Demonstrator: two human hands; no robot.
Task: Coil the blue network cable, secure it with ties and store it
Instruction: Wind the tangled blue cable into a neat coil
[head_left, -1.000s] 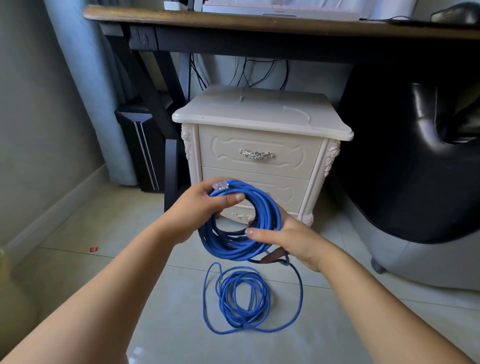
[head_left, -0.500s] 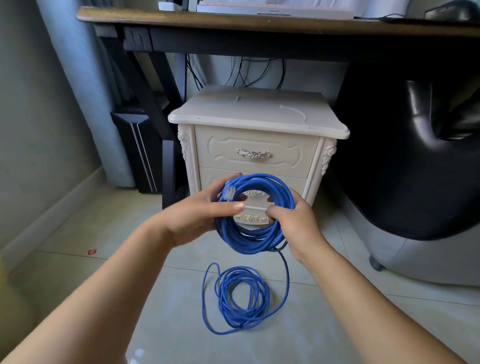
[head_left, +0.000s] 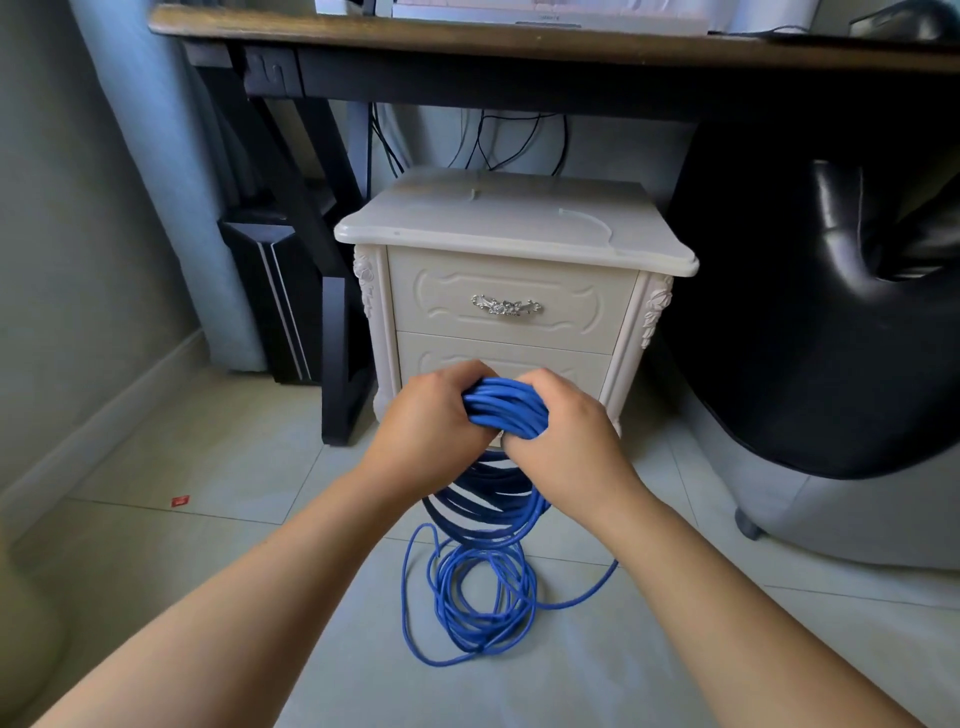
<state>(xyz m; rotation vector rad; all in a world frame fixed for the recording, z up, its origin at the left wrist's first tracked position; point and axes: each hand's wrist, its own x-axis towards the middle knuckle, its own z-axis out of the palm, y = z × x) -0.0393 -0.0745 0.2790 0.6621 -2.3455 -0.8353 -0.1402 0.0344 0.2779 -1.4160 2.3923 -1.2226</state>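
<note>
Both hands hold a bundle of blue network cable (head_left: 506, 410) in front of the white nightstand. My left hand (head_left: 434, 415) grips the top of the bundle from the left. My right hand (head_left: 563, 431) grips it from the right, close beside the left hand. The bundle's lower loops (head_left: 485, 506) hang down between my wrists. More of the same cable lies in loose loops on the floor (head_left: 480, 597) below, with a strand running up on the right. The cable's plug and any ties are hidden.
A white two-drawer nightstand (head_left: 511, 306) stands under a wooden desk (head_left: 519, 47). A black leather chair (head_left: 831, 322) is at the right, a black case (head_left: 275, 291) and desk leg at the left. A small red scrap (head_left: 180, 501) lies on the tiled floor.
The coil was held open as a ring between my hands. My hands have come together at its top, squeezing the loops into a tight bundle, and the camera has tilted down.
</note>
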